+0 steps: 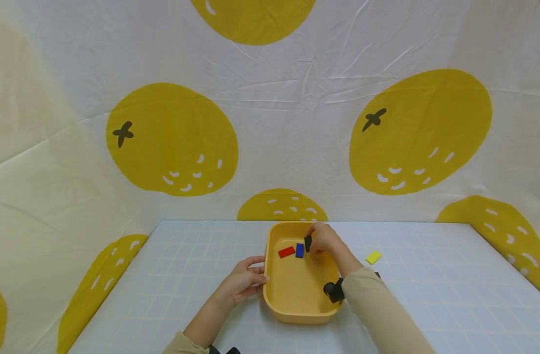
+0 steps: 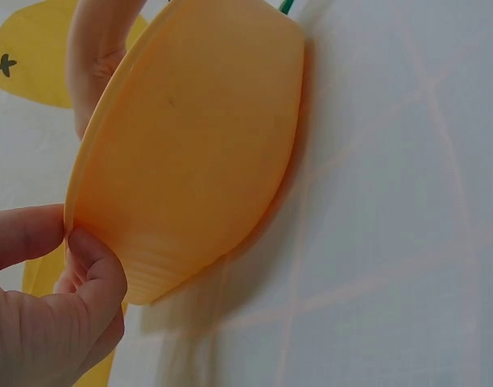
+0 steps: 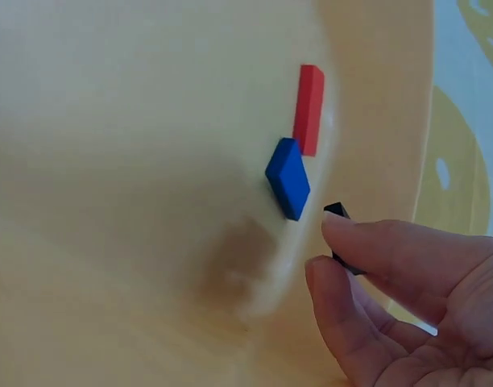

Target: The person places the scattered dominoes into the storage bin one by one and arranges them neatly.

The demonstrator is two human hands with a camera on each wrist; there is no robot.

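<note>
A yellow-orange plastic tub (image 1: 300, 295) stands on the table. My left hand (image 1: 244, 282) pinches its left rim between thumb and fingers, seen close up in the left wrist view (image 2: 61, 314). Over the tub's far right part, my right hand (image 1: 324, 238) pinches a small black block (image 1: 308, 243) between thumb and fingertips. Inside, near the far end, lie a red block (image 1: 286, 252) and a blue block (image 1: 299, 250). In the right wrist view the black block (image 3: 343, 242) is partly hidden by the fingers, beside the blue block (image 3: 288, 179).
A yellow block (image 1: 373, 257) lies on the pale blue grid-patterned table (image 1: 442, 290), right of the tub. Behind the table hangs a white cloth (image 1: 292, 142) printed with yellow fruit. Black wrist straps and camera mounts show at both sleeves.
</note>
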